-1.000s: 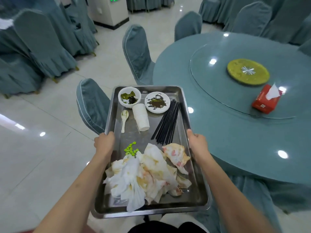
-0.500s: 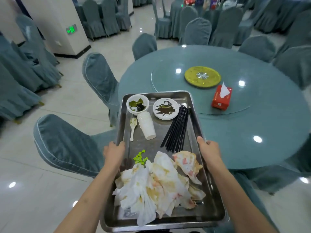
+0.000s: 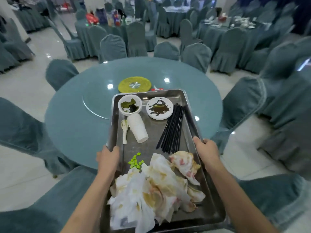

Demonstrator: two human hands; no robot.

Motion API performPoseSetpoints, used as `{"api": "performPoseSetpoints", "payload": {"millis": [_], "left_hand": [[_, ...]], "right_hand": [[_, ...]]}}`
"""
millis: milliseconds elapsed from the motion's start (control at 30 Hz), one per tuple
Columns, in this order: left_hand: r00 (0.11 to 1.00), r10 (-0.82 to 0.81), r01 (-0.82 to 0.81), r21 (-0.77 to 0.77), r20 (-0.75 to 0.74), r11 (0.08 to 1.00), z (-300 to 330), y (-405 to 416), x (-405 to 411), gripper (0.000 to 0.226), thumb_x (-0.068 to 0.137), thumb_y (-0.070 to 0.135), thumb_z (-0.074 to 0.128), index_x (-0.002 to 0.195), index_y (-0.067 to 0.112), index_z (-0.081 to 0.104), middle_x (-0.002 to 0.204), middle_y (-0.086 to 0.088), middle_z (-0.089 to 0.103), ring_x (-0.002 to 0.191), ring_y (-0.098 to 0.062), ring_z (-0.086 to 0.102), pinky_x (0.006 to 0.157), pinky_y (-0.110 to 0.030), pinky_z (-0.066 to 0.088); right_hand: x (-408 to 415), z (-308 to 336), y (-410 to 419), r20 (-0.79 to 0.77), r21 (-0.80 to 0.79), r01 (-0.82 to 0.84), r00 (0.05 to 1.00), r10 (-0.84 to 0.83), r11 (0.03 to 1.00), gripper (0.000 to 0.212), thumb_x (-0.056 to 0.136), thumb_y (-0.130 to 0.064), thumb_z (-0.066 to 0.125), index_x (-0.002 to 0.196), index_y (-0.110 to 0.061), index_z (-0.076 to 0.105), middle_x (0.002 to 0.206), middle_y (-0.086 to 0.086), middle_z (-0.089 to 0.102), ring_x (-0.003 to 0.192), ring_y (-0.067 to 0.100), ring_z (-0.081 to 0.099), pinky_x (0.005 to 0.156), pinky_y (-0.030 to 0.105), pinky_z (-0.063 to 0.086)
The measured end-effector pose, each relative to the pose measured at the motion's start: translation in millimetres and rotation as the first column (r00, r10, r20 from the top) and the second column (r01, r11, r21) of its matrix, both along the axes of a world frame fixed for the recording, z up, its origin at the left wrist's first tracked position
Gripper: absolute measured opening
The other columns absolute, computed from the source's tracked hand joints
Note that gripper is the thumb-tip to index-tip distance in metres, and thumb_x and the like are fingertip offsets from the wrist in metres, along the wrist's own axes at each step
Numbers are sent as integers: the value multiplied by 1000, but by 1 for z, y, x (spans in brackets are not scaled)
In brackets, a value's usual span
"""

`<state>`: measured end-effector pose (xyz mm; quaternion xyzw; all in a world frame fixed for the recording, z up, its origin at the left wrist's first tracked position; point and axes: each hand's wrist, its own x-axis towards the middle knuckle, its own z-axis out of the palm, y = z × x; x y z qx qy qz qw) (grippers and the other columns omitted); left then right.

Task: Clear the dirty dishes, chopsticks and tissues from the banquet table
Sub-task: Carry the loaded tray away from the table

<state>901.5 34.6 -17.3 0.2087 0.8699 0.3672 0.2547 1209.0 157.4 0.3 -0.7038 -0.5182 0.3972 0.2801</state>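
We hold a loaded steel tray level in front of us, its long axis running straight away from our body toward the round banquet table beyond. Our left hand grips the left rim and our right hand grips the right rim, both curled over the edge at about the tray's midpoint, so neither is nearer the load. Soiled tissues are heaped at the near end; black chopsticks, a stack of cups, a spoon, a bowl and a sauce dish lie at the far end. The table looks largely cleared.
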Motion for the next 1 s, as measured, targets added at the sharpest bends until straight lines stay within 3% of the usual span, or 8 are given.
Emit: {"api": "performPoseSetpoints", "payload": {"millis": [100,267,367,467,567,800,933,1000], "left_hand": [[993,-115,116,41,-24,992,7,25,1,71,74,49,38,116,-6,54,119,-30,55,117,-47,50,93,-51,46],[955,-298,297,81,-2,951,19,60,22,60,75,48,43,107,-1,60,109,-26,61,98,-43,59,74,-43,54],[900,-436,436,46,6,899,17,79,46,69,70,52,39,112,1,59,114,-27,61,109,-47,57,92,-54,52],[836,-549,548,26,11,836,12,95,79,72,66,54,38,111,4,60,116,-25,60,110,-46,56,96,-58,50],[760,-650,649,24,17,760,14,104,124,71,67,53,39,109,0,59,113,-27,59,109,-46,56,98,-56,50],[589,-807,807,32,37,590,18,109,233,73,67,51,42,110,-4,62,111,-29,61,104,-46,58,93,-52,50],[477,-878,878,29,36,478,17,100,299,58,75,51,44,106,6,63,104,-21,63,105,-42,60,93,-52,52],[442,-897,897,19,25,442,17,96,330,62,78,51,44,114,3,61,112,-25,62,106,-43,59,86,-49,53]], "right_hand": [[16,10,-15,-4,-9,124,992,-125,992,41,97,-48,55,106,-9,64,98,6,67,81,18,61,68,35,48],[48,22,-56,-68,7,342,938,-341,940,38,99,-40,57,72,-14,52,65,1,51,55,19,53,51,29,41],[72,25,-86,-53,-2,474,879,-474,880,40,99,-40,57,70,-14,45,64,0,46,53,17,46,48,29,34],[98,28,-115,-61,-11,583,810,-583,812,38,95,-42,57,74,-10,53,68,2,52,58,19,51,54,30,39],[128,32,-146,-50,-19,687,725,-687,726,36,94,-43,58,92,-9,67,80,5,66,69,22,61,58,32,44],[200,33,-211,-45,-21,838,543,-838,545,34,95,-41,61,88,-8,59,88,12,64,79,26,60,82,41,53],[246,27,-245,-54,-23,897,439,-897,441,44,95,-43,61,98,1,65,101,20,69,83,28,64,70,36,47],[266,24,-259,-65,-26,918,393,-917,395,49,94,-43,62,103,4,66,96,18,68,81,27,64,70,35,46]]}}
